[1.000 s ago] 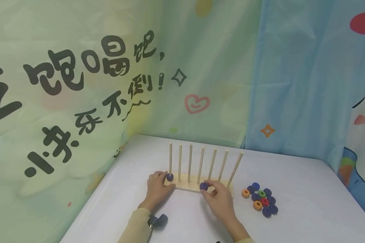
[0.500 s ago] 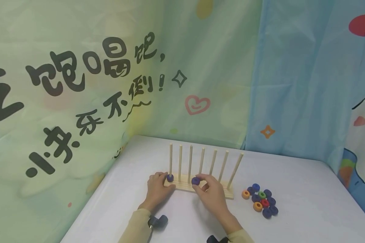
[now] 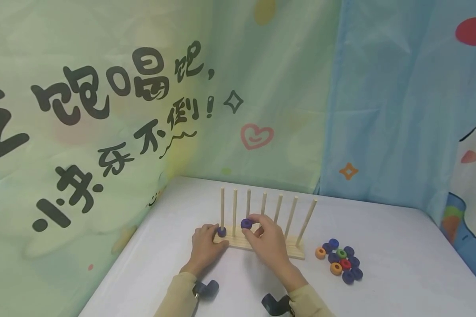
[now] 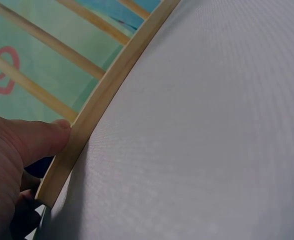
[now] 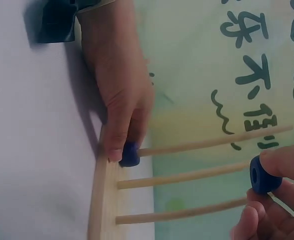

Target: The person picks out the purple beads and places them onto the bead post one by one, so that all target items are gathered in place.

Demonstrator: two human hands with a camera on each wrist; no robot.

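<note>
A wooden peg rack point(image 3: 238, 242) with a row of upright pegs stands on the table. My left hand point(image 3: 205, 246) grips its left end, the thumb lying along the front edge of the base point(image 4: 104, 92) in the left wrist view. A dark blue bead point(image 3: 221, 232) sits at the bottom of the leftmost peg, beside the left fingers. With thumb and fingers, my right hand point(image 3: 270, 242) pinches another blue bead point(image 3: 246, 224) in front of the third peg. In the right wrist view that held bead point(image 5: 259, 175) shows its hole, near the peg tops and on none of them.
A loose cluster of beads lies right of the rack: several dark blue ones point(image 3: 348, 277), two orange ones point(image 3: 336, 268), a green one point(image 3: 341, 253) and a red one point(image 3: 345, 263). Behind the white table point(image 3: 400, 246) hangs a printed cloth backdrop point(image 3: 285, 88).
My right hand has carried the blue bead leftward and up, from the middle pegs to in front of the third peg. The left hand stays at the rack's left end.
</note>
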